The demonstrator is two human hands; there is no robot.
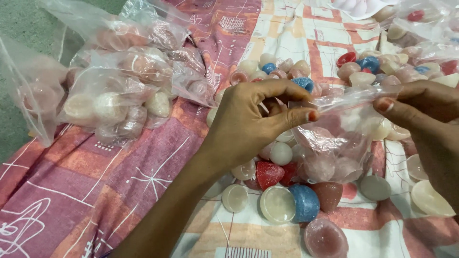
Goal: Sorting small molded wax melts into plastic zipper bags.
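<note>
Presently left hand (248, 119) and right hand (420, 107) each pinch the mouth of a clear bag (334, 143) (holding pink soaps), stretched between them above loose soaps (291, 203) on the patterned cloth (71, 191).

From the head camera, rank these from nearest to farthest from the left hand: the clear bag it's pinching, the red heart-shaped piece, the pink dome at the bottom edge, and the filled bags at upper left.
1. Clear bag: pinched at its top edge by the left hand.
2. Red heart-shaped piece: just below the hand.
3. Pink dome: bottom edge, lower right.
4. Filled bags: piled at upper left; close to the dome's distance, so these last two are hard to separate.
</note>
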